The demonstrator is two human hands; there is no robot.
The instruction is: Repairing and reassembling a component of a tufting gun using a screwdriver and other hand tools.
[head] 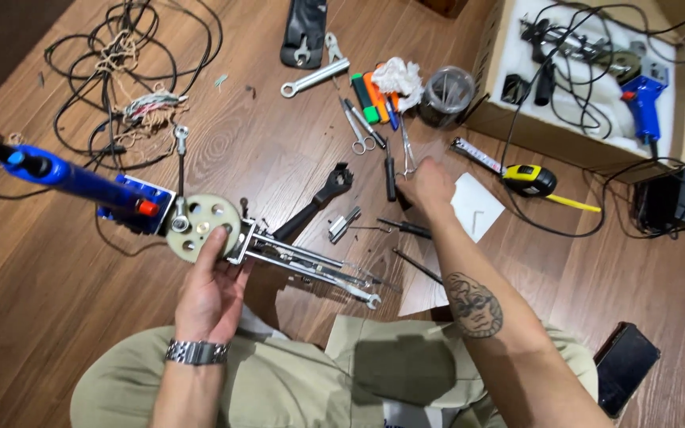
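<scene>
My left hand [212, 281] holds up a metal assembly by its round cream disc [202, 226] with several holes; thin steel rods [311, 265] run from the disc to the right and end in a small ring. My right hand [428, 186] reaches out over the wooden floor and rests fingers-down on small tools beside a white sheet of paper [476, 208]. Whether it grips one of them is hidden by the hand itself. A black screwdriver [391, 176] lies just left of that hand.
A blue soldering tool [65, 176] and blue block [138, 204] lie left of the disc. Tangled black cables [120, 71], wrench [315, 78], scissors [362, 131], black adjustable wrench [315, 208], yellow tape measure [529, 178], open cardboard box [588, 75] and a phone [624, 366] surround me.
</scene>
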